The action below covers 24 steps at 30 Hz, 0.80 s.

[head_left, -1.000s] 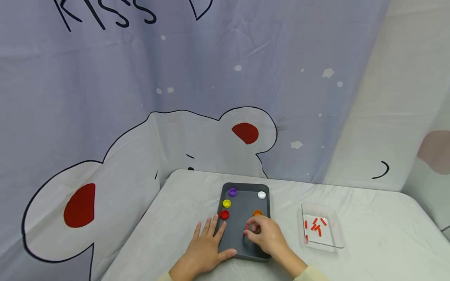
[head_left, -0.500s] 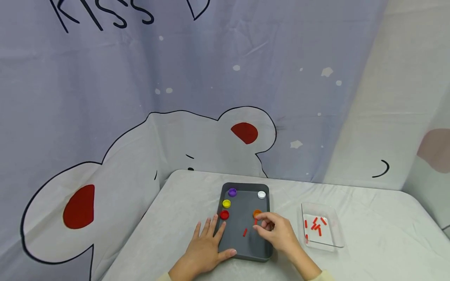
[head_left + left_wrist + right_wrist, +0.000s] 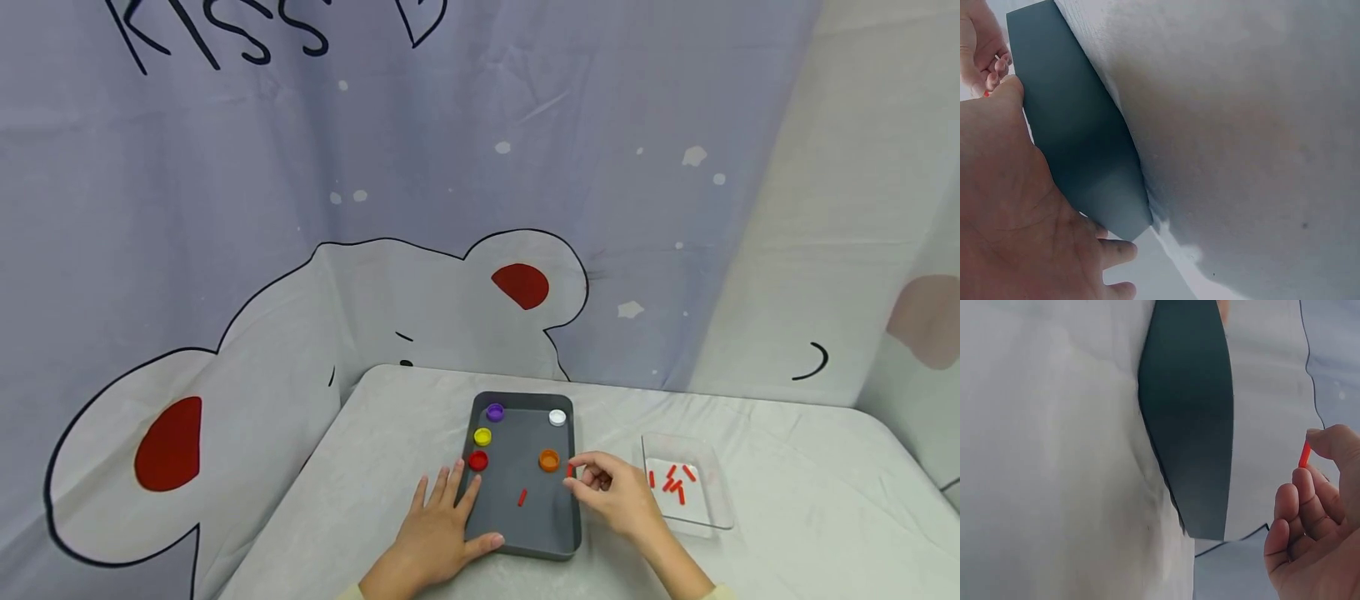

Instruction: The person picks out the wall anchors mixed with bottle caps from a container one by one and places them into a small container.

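Observation:
My right hand point(image 3: 621, 498) pinches a short red stick point(image 3: 1304, 454) between thumb and fingertip, with the other fingers curled in. In the head view it is at the right rim of a dark grey tray point(image 3: 540, 529). Another red stick point(image 3: 522, 497) lies slanted on the tray floor. My left hand point(image 3: 438, 533) rests on the tray's near left side, fingers spread and straight, thumb along the front edge. Just left of the pinched stick sits an orange round cup point(image 3: 549, 461). On the tray's left are red point(image 3: 477, 460), yellow point(image 3: 482, 437) and purple cups point(image 3: 495, 412).
A white cup point(image 3: 557, 417) stands at the tray's far right. Right of the tray, a clear plastic box point(image 3: 718, 492) holds several red sticks point(image 3: 673, 483), its near left part behind my right hand. White cloth point(image 3: 420, 400) covers the table, and a printed curtain point(image 3: 450, 167) hangs behind.
My right hand has moved right with its red stick, from above the lying stick, past the orange cup, to the tray's right rim. The left hand has stayed put.

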### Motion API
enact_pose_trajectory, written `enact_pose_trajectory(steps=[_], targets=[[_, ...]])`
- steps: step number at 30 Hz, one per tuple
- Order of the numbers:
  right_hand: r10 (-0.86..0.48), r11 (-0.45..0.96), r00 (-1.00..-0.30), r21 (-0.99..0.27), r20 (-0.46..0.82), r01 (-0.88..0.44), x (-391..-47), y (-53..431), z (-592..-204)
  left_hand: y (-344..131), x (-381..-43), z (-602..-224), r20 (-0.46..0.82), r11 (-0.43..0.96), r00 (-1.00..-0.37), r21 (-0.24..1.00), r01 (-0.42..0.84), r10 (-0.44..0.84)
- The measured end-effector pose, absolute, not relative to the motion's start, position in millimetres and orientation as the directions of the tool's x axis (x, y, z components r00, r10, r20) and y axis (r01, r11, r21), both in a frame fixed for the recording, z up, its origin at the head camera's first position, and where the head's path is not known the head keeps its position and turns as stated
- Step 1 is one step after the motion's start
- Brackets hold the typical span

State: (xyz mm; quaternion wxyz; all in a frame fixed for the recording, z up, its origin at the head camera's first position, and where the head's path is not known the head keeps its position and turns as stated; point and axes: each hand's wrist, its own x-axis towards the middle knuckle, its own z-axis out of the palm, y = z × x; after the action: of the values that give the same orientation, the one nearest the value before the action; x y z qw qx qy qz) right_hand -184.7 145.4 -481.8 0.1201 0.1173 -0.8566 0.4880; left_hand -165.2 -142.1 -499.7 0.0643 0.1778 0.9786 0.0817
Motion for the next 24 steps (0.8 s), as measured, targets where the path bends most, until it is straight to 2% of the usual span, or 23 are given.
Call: enact_pose_trajectory(steps=[9, 18, 24], targets=[[-0.014, 0.558, -0.96, -0.794, 0.28, -0.24, -183.8, 170.7, -474.8, -142.0, -165.9, -498.6, -0.109, 0.923, -0.927, 0.19, 0.335, 0.358], [0.024, 0.567, -0.958, -0.793, 0.286, -0.223, -182.2, 196.4, -472.2, -141.5, -164.9, -497.3, -0.106, 0.921, -0.926, 0.194, 0.339, 0.363], [0.045, 0.57, -0.969, -0.803, 0.244, -0.176, -178.6, 213.0, -470.4, -141.3, -165.8, -498.2, -0.111, 0.922, -0.926, 0.19, 0.336, 0.361]])
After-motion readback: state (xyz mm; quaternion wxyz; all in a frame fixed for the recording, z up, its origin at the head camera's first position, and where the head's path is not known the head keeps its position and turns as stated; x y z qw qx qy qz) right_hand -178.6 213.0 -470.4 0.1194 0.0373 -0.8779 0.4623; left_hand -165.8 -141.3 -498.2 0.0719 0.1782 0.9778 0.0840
